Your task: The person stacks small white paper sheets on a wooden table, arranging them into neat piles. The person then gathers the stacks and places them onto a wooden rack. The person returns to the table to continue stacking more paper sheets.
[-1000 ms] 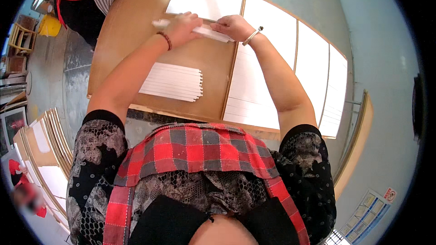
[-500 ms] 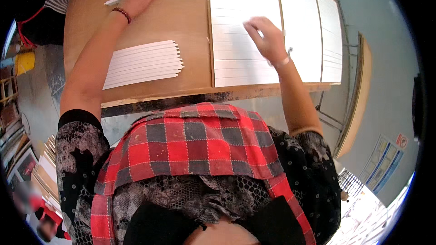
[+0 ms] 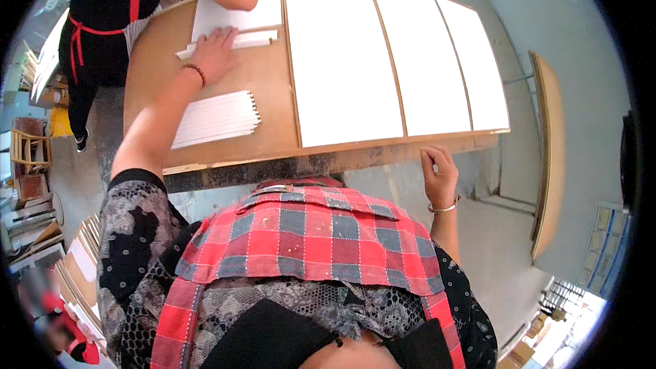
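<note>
The left hand (image 3: 214, 56) rests over white strips (image 3: 255, 41) on the table (image 3: 269, 76), seemingly steadying them, its grip unclear to me, while the right hand (image 3: 441, 176), fingertips together, hangs off the near edge; straightening them calls for light pressure.

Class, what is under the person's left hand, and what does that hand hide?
White strips show on both sides of the left hand, lying on the brown tabletop. The hand covers the stretch between, so whether the strips run unbroken beneath cannot be seen.
</note>
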Demonstrator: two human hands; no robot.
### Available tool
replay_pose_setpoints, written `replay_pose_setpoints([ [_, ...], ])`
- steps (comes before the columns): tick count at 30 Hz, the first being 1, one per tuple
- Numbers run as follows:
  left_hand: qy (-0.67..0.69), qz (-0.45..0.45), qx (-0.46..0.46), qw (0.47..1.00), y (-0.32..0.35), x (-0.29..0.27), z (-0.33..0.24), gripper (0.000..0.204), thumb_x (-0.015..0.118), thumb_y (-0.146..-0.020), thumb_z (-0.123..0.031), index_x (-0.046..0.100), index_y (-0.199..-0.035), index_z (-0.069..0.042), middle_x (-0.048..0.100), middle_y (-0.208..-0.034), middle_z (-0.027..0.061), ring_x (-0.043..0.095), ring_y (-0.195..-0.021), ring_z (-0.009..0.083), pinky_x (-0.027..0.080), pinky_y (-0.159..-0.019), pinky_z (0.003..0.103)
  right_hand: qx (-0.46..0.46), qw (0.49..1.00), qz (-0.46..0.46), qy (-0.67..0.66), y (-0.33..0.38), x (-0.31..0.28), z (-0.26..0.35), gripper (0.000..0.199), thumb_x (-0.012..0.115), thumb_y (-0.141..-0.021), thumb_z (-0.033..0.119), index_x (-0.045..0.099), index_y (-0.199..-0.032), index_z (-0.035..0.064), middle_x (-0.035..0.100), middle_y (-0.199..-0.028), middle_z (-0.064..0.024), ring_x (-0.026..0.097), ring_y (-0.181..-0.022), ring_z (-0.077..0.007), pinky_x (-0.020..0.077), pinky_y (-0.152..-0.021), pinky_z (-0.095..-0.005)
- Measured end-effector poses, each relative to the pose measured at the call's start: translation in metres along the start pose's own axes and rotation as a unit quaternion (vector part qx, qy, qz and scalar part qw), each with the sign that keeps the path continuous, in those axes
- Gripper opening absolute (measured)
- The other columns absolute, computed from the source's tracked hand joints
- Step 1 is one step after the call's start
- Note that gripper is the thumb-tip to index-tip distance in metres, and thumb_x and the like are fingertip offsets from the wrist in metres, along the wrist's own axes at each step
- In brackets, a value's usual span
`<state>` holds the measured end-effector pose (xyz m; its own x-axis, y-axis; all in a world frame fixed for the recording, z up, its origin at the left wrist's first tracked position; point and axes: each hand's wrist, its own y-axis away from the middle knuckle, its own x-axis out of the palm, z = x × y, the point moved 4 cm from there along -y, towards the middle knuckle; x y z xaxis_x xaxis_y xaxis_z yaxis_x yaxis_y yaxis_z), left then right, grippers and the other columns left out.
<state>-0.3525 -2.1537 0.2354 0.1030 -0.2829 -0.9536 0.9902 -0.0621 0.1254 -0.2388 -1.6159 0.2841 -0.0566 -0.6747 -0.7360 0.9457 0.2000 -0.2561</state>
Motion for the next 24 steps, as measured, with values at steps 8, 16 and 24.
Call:
replay_pose_setpoints([
  [8,0.077,0.154,-0.085,0.981,0.057,0.02,0.066,0.086,0.05,-0.092,-0.055,0.011,-0.157,-0.014,0.006,-0.163,0.0122,0.008,-0.15,0.0318,0.011,-0.117,0.062,-0.166,0.976,0.114,-0.085,-0.062,0.056,0.062,0.012,0.068,-0.086,0.012,0.066,-0.095,0.0046,0.066,-0.096,-0.0143,0.065,-0.088,-0.033,0.0532,-0.075,-0.0406],
  [16,0.416,-0.234,-0.171,0.862,0.066,-0.049,-0.005,0.052,0.067,-0.087,-0.033,0.052,-0.127,-0.002,0.055,-0.127,0.0243,0.052,-0.119,0.0396,0.041,-0.102,0.045,-0.373,0.88,0.294,0.013,-0.071,0.168,0.094,0.055,0.08,-0.07,0.041,0.061,-0.109,0.0063,0.058,-0.109,-0.0141,0.055,-0.102,-0.0327,0.0467,-0.088,-0.0425],
  [24,0.349,-0.189,0.072,0.915,0.174,-0.018,-0.177,0.064,0.079,-0.075,-0.043,0.055,-0.122,-0.005,0.053,-0.126,0.0143,0.05,-0.118,0.0364,0.04,-0.099,0.047,-0.409,0.859,0.308,0.001,-0.095,0.182,0.107,0.051,0.079,-0.07,0.041,0.059,-0.1,0.0046,0.058,-0.102,-0.0151,0.057,-0.098,-0.0331,0.0477,-0.087,-0.0421],
])
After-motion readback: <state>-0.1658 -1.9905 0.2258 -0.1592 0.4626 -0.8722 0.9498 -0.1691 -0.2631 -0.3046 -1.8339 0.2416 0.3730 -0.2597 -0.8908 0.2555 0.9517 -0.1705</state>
